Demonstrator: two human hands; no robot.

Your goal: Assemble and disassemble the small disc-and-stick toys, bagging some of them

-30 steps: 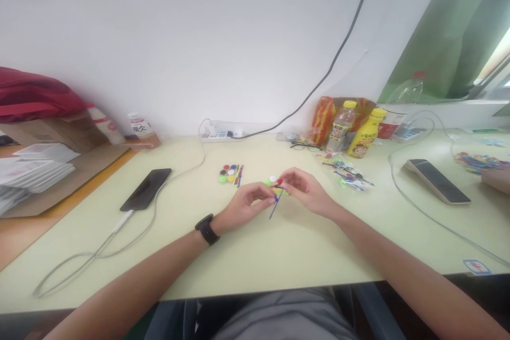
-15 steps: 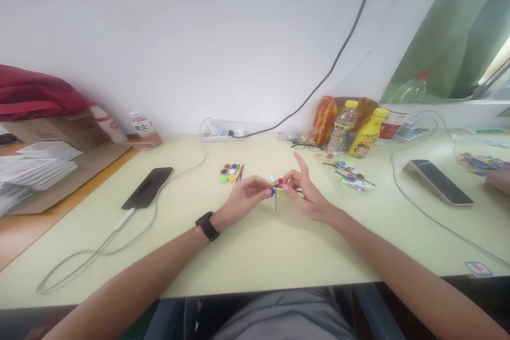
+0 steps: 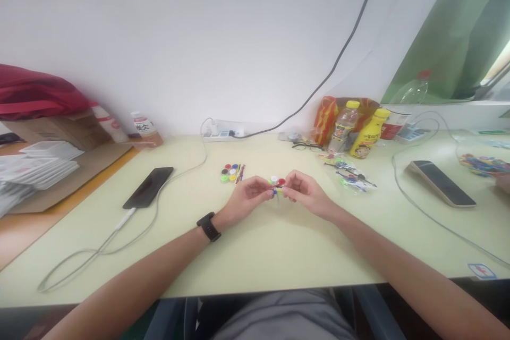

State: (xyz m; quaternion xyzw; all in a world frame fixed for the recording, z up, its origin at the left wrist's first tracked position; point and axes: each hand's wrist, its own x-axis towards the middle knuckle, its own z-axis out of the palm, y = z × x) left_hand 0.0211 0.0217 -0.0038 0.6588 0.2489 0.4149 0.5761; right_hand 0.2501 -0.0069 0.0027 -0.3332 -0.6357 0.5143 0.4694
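left hand [image 3: 246,199] is pinching a small blue piece [image 3: 274,192] at the fingertips, in the gap between both hands — right hand [image 3: 307,196] has its fingertips bunched just beside it at 3 o'clock, can't tell what they're gripping. colored discs [image 3: 229,172] sit at 10 o'clock, phone [image 3: 148,187] at 9.

A white wall [image 3: 159,37] backs the pale tabletop [image 3: 298,255]. A window [image 3: 498,66] (far right) glows beside a green curtain [image 3: 434,48].

Legible txt: 1 spot.
Btl [image 3: 152,140] at L: black Chinese chars "炭仌" on white label [image 3: 144,126]; print on yellow btl [image 3: 365,137] + table-edge sticker [image 3: 482,271] too blurry.
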